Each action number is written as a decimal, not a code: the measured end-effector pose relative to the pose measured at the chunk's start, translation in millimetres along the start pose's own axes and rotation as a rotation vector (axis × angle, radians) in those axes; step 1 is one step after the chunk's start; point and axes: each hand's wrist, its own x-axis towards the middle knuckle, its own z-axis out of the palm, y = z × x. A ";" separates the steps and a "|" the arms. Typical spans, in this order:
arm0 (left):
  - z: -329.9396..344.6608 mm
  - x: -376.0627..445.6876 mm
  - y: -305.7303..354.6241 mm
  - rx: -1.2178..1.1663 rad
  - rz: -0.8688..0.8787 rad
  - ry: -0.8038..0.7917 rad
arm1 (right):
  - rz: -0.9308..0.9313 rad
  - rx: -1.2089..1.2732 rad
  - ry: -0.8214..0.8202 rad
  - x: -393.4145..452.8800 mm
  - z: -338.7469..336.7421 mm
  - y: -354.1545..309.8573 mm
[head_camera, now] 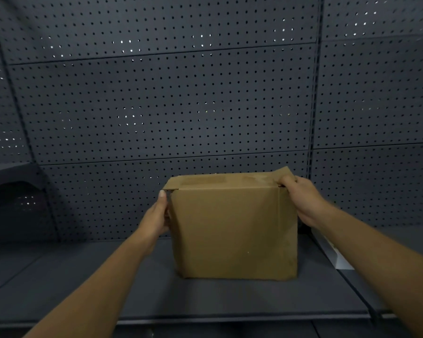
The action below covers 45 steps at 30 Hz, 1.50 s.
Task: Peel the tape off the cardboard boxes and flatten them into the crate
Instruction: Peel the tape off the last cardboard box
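Your two bare forearms came in from the bottom of the view and reached over the front edge of the dark shelf (59, 276). The cardboard box (232, 230) sat upright on that shelf, a bit right of the middle and back from the front edge, closer to the rear. Your left hand (156, 215) was pressed flat against the box's left side, fingers mostly straight, thumb pointing up to the top left corner where a flap edge showed. Your right hand (300, 198) was at the top right corner, fingers curled round a lifted bit of flap or tape there; honestly couldn't tell which. Shiny tape (205, 179) ran across the box top. A white thing (337, 254) lay near the shelf's right end. Behind everything stood the grey pegboard (171, 98).
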 end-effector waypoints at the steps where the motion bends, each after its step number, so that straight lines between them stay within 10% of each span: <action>1: -0.1 0.1 -1.9 -0.059 -0.019 0.003 | -0.011 -0.003 0.015 1.9 -0.4 1.6; 10: -5.4 -5.8 -43.6 -0.200 -0.315 -0.425 | -0.076 -0.042 0.096 12.8 -1.2 13.2; 35: -16.3 -6.1 -60.8 0.289 -0.502 -0.435 | -0.129 0.003 0.217 17.0 0.6 21.6; 40: -10.7 -18.0 -59.9 0.282 -0.464 -0.407 | -0.108 -0.014 0.211 16.1 -2.3 21.6; 45: -18.2 9.3 -69.6 -0.017 -0.074 -0.185 | -0.098 -0.105 0.157 17.7 -10.0 20.0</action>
